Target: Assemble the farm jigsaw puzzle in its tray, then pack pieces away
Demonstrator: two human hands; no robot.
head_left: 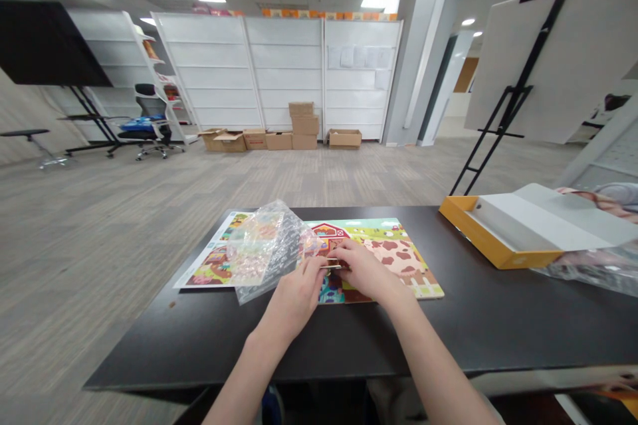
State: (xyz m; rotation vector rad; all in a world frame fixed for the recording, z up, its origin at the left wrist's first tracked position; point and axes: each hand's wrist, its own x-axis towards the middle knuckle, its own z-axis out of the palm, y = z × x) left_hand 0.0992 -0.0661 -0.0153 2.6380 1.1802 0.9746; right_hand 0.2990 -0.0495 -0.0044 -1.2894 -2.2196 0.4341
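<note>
A farm picture board point(399, 249) with a red barn and a spotted cow lies on the black table. Above its lower left part, my left hand point(299, 289) and my right hand point(361, 269) pinch a small thin flat piece point(329, 263) between them, seen nearly edge-on. Fingers of both hands are closed on it. Crumpled clear plastic point(269, 239) overlaps the board's left edge and a printed farm sheet point(204, 265) at the left.
An open yellow box point(498, 236) with a white inner flap stands at the table's right, beside clear plastic wrapping point(593, 269). The black table's point(199, 345) front edge runs below my forearms. Cardboard boxes point(304, 126) stand far off by white shelving.
</note>
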